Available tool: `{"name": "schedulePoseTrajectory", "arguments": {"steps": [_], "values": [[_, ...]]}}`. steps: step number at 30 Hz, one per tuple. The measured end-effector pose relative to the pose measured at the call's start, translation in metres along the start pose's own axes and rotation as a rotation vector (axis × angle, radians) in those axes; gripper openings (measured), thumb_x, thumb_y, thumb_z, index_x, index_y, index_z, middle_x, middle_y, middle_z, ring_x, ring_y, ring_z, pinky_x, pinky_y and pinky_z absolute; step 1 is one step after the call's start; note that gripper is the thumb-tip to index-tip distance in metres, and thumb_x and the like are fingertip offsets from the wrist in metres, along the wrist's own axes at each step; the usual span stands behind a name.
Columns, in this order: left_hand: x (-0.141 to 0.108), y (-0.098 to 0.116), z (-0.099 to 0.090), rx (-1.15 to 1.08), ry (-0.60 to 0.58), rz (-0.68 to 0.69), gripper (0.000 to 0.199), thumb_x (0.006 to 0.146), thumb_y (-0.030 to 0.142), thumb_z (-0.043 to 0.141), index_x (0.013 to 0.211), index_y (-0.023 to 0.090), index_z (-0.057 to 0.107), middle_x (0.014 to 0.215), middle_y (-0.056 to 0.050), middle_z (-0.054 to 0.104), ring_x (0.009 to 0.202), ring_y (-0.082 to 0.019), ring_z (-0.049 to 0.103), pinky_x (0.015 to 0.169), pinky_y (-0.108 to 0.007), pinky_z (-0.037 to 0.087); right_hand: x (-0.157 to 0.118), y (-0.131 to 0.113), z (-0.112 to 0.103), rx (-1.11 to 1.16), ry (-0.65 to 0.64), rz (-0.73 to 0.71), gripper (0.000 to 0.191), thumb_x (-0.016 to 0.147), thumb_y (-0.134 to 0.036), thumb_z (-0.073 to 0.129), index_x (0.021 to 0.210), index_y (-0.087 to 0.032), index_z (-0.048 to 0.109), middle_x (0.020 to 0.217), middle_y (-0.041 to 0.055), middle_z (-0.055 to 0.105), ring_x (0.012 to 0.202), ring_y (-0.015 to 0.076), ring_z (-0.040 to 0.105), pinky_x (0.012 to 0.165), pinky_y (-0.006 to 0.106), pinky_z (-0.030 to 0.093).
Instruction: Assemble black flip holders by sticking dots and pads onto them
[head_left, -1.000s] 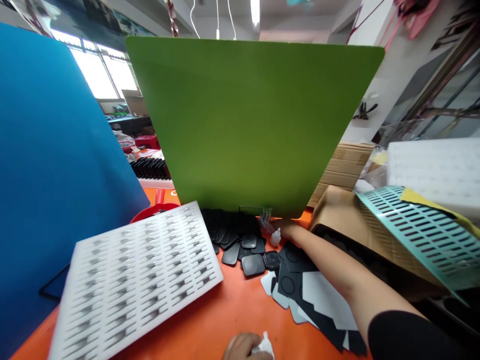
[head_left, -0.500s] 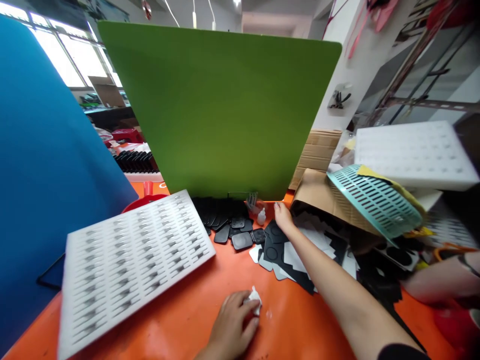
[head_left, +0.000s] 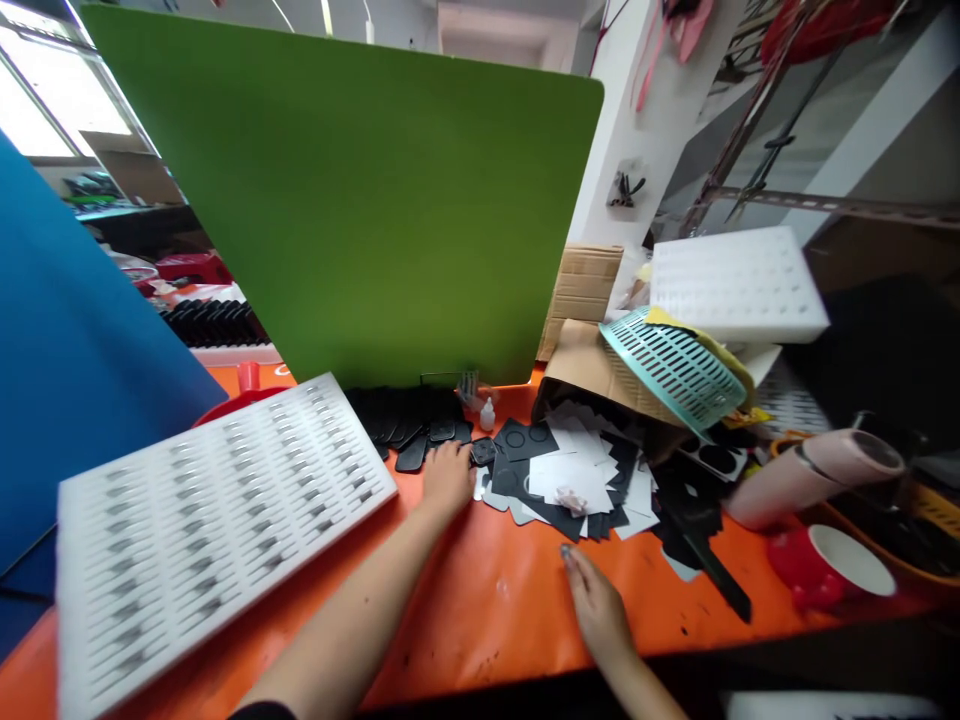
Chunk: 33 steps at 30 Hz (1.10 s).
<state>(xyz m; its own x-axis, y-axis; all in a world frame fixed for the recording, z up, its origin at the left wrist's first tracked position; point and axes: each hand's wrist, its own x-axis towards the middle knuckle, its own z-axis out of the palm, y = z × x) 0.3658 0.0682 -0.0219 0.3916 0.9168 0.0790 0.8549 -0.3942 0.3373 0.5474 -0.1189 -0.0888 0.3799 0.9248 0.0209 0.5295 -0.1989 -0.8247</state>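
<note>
Left grip (head_left: 448, 480) has black plates (head_left: 411, 454) just beyond it.

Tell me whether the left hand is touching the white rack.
Apart. In the head view, a strip of orange table shows between the left hand and the white rack.

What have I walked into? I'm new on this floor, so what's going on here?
Someone is working bare-handed at an orange table. The left hand is at the small black pieces by the green board; whether it holds one is hidden. The right hand is near the table's front edge, apparently pinching something too small to identify. A crumpled white wad lies on white sheets.
</note>
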Motion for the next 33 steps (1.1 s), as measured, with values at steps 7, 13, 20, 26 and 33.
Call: {"name": "schedulePoseTrajectory", "arguments": {"steps": [7, 13, 20, 26, 33], "values": [[0.016, -0.021, 0.002, 0.07, -0.097, -0.205, 0.051, 0.064, 0.033, 0.063, 0.108, 0.014, 0.048, 0.105, -0.017, 0.051, 0.102, -0.033, 0.047, 0.083, -0.042, 0.033, -0.006, -0.006, 0.004, -0.212, -0.055, -0.14, 0.041, 0.088, -0.038, 0.028, 0.106, -0.015, 0.057, 0.107, 0.0097, 0.06, 0.1, 0.0208, 0.055, 0.085, 0.033, 0.045], [0.004, -0.028, 0.003, -0.031, -0.165, -0.299, 0.057, 0.059, 0.031, 0.067, 0.109, 0.014, 0.045, 0.111, -0.018, 0.049, 0.105, -0.035, 0.046, 0.084, -0.04, 0.034, -0.008, -0.008, 0.002, -0.216, -0.019, -0.149, 0.041, 0.088, -0.04, 0.028, 0.107, -0.018, 0.057, 0.105, 0.0078, 0.061, 0.097, 0.0196, 0.057, 0.081, 0.03, 0.046], [-0.037, -0.03, -0.01, -0.447, -0.355, -0.325, 0.039, 0.065, 0.027, 0.058, 0.102, 0.014, 0.053, 0.098, -0.013, 0.061, 0.093, -0.029, 0.056, 0.077, -0.036, 0.041, -0.012, -0.025, -0.002, -0.163, -0.121, -0.042, 0.043, 0.087, -0.041, 0.027, 0.106, -0.016, 0.056, 0.109, 0.0098, 0.059, 0.101, 0.0214, 0.054, 0.086, 0.032, 0.043], [-0.136, -0.017, -0.004, -1.078, -0.545, -0.346, 0.046, 0.072, 0.024, 0.05, 0.117, 0.017, 0.047, 0.104, -0.006, 0.063, 0.095, -0.02, 0.058, 0.079, -0.029, 0.043, -0.027, -0.077, 0.004, -0.054, -0.402, -0.101, 0.036, 0.089, -0.039, 0.026, 0.098, -0.021, 0.056, 0.096, 0.0055, 0.063, 0.088, 0.0177, 0.058, 0.074, 0.026, 0.043], [-0.205, 0.004, 0.011, -1.331, -0.303, -0.356, 0.055, 0.067, 0.015, 0.052, 0.121, 0.017, 0.045, 0.114, -0.008, 0.056, 0.111, -0.026, 0.046, 0.097, -0.039, 0.031, -0.036, -0.128, 0.025, -0.492, -0.49, -0.289, 0.031, 0.09, -0.035, 0.028, 0.092, -0.023, 0.057, 0.086, 0.003, 0.063, 0.08, 0.0176, 0.059, 0.064, 0.025, 0.038]]}}
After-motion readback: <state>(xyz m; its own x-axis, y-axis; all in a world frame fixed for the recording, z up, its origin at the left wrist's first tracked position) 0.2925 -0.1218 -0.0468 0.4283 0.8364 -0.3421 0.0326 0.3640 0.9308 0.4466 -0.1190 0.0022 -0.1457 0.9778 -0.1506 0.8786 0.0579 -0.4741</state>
